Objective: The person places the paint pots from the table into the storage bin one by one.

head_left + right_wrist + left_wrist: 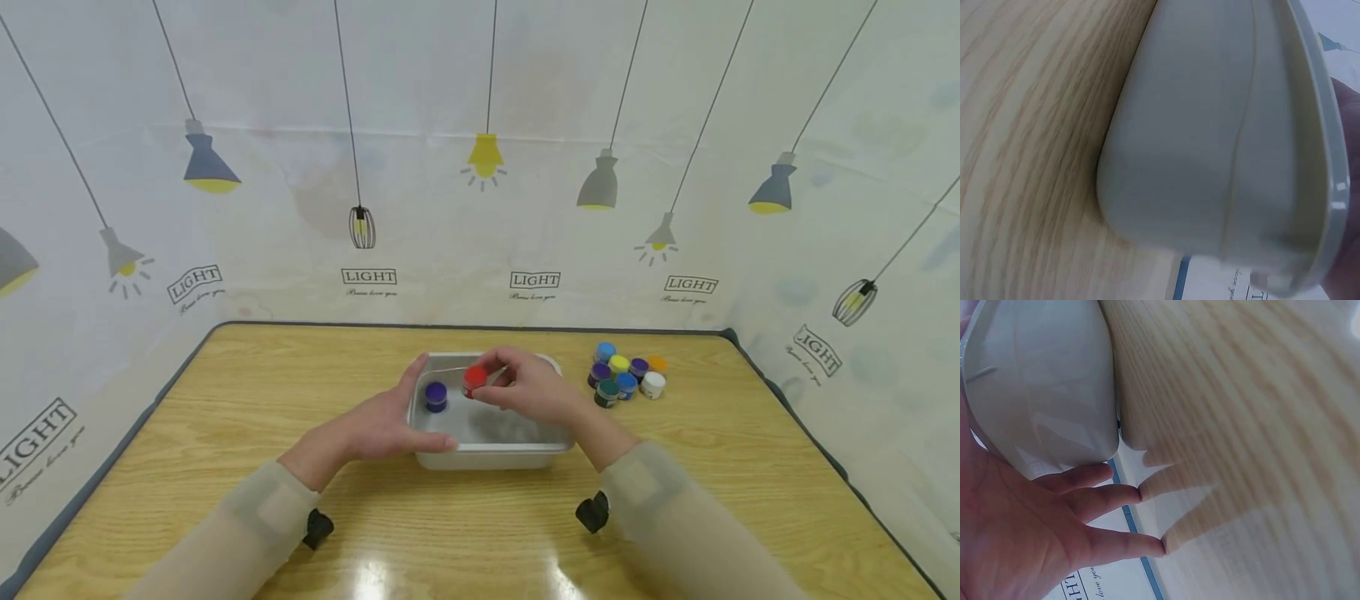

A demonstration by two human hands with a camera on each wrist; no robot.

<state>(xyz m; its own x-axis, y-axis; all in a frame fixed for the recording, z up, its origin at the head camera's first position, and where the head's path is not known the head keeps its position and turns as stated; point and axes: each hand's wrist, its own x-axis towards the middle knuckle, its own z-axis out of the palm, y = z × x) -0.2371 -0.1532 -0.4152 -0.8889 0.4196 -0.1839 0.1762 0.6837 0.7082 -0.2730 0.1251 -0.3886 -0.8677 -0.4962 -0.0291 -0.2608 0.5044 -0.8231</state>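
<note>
Pinching a red-lidded jar (pixel 474 380), right hand (pixel 531 388) partly hiding the tray (pixel 491 460), left hand (pixel 384 423) spread against it

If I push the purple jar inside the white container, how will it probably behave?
The purple jar looks stubby, so it will probably slide rather than tip. Its round side suggests rolling if knocked over. The white container has raised walls, likely to stop it.

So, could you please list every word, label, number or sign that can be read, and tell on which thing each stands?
"LIGHT": framed, repeated along the wall covering.
"love you": script beneath, same covering; its first word is too blurred.
Red jar, other jars: any print is too small to read.
</note>
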